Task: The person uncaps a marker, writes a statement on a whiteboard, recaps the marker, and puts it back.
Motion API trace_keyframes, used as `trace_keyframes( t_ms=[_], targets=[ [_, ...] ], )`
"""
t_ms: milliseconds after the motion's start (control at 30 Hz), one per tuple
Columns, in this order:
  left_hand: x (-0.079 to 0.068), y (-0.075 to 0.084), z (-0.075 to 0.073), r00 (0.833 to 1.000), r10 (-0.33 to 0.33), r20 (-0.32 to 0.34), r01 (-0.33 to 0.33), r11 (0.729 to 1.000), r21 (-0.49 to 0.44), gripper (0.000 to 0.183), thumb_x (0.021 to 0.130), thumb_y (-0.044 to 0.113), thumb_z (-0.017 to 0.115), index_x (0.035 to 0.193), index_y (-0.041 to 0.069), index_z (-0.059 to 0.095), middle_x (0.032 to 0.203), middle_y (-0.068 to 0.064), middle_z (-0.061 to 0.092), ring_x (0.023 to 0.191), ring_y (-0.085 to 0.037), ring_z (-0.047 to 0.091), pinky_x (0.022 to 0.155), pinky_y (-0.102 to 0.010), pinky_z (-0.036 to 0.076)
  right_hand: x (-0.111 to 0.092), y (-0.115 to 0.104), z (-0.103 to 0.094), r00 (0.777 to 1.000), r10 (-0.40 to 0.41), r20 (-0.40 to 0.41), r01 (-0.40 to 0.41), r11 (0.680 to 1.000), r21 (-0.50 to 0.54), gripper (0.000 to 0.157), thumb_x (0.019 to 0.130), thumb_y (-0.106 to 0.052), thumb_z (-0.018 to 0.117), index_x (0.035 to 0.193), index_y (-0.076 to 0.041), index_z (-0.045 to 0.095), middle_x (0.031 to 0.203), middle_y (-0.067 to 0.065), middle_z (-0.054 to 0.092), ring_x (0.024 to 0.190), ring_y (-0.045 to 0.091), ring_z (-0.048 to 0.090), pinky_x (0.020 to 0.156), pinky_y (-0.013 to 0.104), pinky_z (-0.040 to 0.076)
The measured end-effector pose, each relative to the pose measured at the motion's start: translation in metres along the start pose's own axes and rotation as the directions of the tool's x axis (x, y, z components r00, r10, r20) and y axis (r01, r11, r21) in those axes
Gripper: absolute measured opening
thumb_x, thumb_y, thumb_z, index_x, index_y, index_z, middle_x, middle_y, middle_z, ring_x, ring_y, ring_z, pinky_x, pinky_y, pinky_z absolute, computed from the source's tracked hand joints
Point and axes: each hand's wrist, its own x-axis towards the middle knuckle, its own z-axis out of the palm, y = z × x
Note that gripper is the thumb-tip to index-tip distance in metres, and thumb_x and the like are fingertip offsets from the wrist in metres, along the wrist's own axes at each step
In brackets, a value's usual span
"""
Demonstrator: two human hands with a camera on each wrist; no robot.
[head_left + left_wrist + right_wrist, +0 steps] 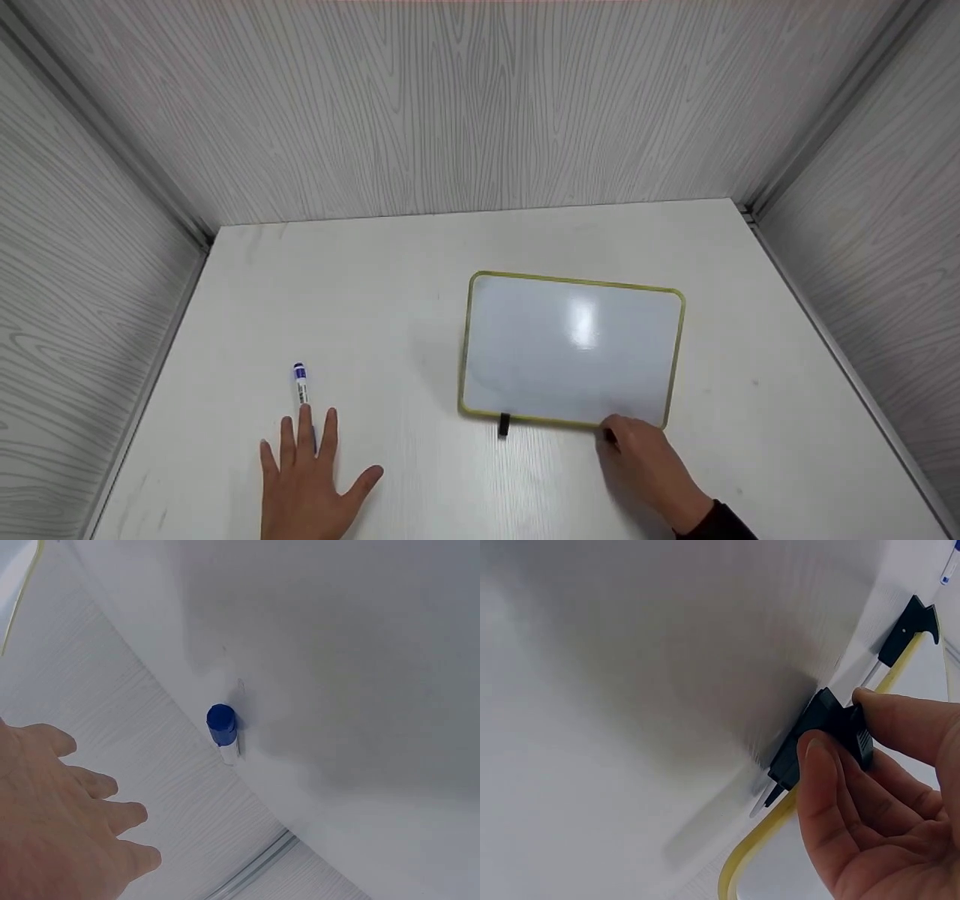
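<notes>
Whiteboard [570, 367], head view, rests right of centre on the white table [375, 300]. Bare tabletop separates its yellow frame [577, 282] from the back panel [450, 112] and the right panel [862, 232]; a broader stretch lies toward the left panel [82, 247]. Between board and left hand [307, 480] we see a further strip of table. That hand has its fingers straight and spread apart, covering the lower part of a blue-capped marker [301, 384]. The right hand [651, 459], below a dark sleeve [718, 523], blocks the near edge close to its right corner; a black clip [504, 425] juts from the same edge, nearer the left corner.

Left wrist view: we find the marker beyond the fingertips and a sliver of frame at upper left. Whether any finger touches the marker, we cannot fairly tell.

Right wrist view: thumb and fingers are clamped on a second clip [801, 741], also black, at the frame's edge. The frame continues past the hand to the other clip; the marker shows at upper right, well apart.
</notes>
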Motion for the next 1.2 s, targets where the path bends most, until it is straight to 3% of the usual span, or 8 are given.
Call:
trace_keyframes(
  t_ms=[333, 700, 1000, 1200],
  targets=[
    [0.001, -0.001, -0.001, 1.000, -0.023, 0.016, 0.023, 1.000, 0.000, 0.103, 0.086, 0.069, 0.071, 0.157, 0.000, 0.043, 0.165, -0.034, 0.023, 0.150, -0.057, 0.018, 0.117, -0.074, 0.006, -0.002, -0.005, 0.004, 1.000, -0.029, -0.003, 0.029, 0.999, 0.032, 0.018, 0.086, 0.009, 0.077, 0.093, -0.005, 0.069, 0.083, 0.001, 0.067, 0.077, 0.014, 0.065, 0.066, 0.030, 0.052],
    [0.001, -0.003, -0.002, 0.998, -0.033, 0.054, 0.033, 0.999, 0.003, 0.105, 0.087, 0.070, 0.069, 0.159, -0.001, 0.038, 0.166, -0.035, 0.019, 0.151, -0.058, 0.015, 0.117, -0.075, 0.002, -0.004, -0.012, 0.007, 1.000, -0.009, 0.026, 0.007, 0.999, 0.049, 0.014, 0.088, 0.004, 0.078, 0.093, -0.007, 0.071, 0.082, -0.002, 0.066, 0.075, 0.006, 0.060, 0.065, 0.028, 0.052],
    [-0.001, -0.004, -0.004, 0.998, -0.030, 0.052, 0.029, 0.999, 0.026, 0.104, 0.088, 0.071, 0.066, 0.159, 0.000, 0.040, 0.166, -0.034, 0.020, 0.151, -0.057, 0.015, 0.117, -0.075, 0.006, -0.009, -0.015, 0.005, 0.998, -0.021, 0.062, 0.016, 0.997, 0.075, 0.012, 0.088, 0.003, 0.076, 0.092, -0.007, 0.070, 0.080, -0.003, 0.064, 0.073, 0.005, 0.055, 0.064, 0.028, 0.048],
    [0.002, -0.004, -0.005, 0.994, -0.053, 0.092, 0.049, 0.998, 0.044, 0.107, 0.087, 0.073, 0.066, 0.159, -0.002, 0.039, 0.166, -0.035, 0.017, 0.151, -0.059, 0.014, 0.116, -0.077, 0.005, -0.013, -0.014, 0.008, 0.997, -0.074, 0.006, 0.073, 0.995, 0.073, 0.012, 0.089, 0.003, 0.075, 0.092, -0.007, 0.070, 0.080, -0.004, 0.064, 0.074, 0.006, 0.057, 0.064, 0.027, 0.050]
  ],
)
